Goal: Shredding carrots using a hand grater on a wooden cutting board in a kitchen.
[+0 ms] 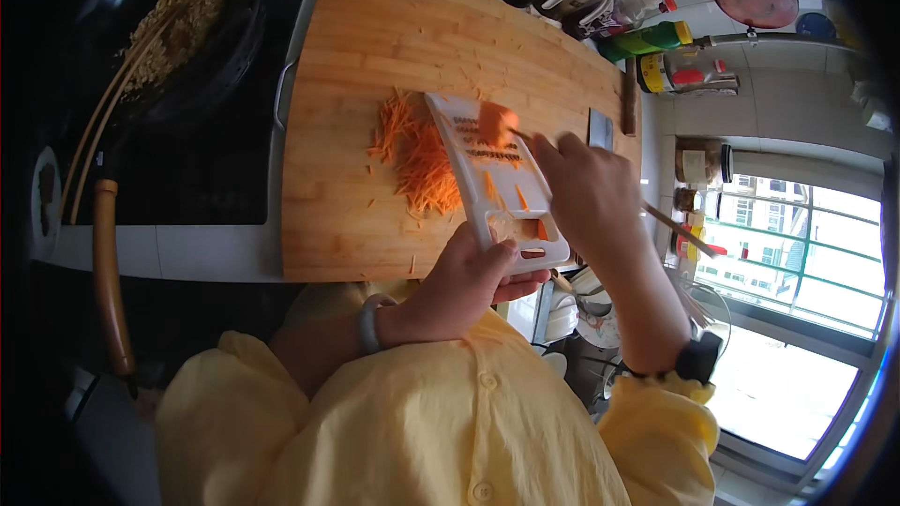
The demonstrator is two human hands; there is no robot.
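My left hand (467,281) grips the lower end of a white plastic grater (531,190), thumb on top and fingers beneath. The grater slants over the wooden cutting board (344,225). A blurred carrot piece (498,124) touches its toothed section, stuck on the end of a thin stick, apparently a chopstick (678,228). That stick passes through my right hand (590,179), which is closed around it. A heap of carrot shreds (429,169) lies on the board, partly under the grater. A few shreds cling to the grater's face.
A black wok (239,56) with crumbly food (179,21) and long chopsticks (119,105) sits on the cooktop at left. A grey metal blade (600,128) lies near the board's right side. Bottles (647,41) line the far wall. Dishes (598,320) stand at right below the window.
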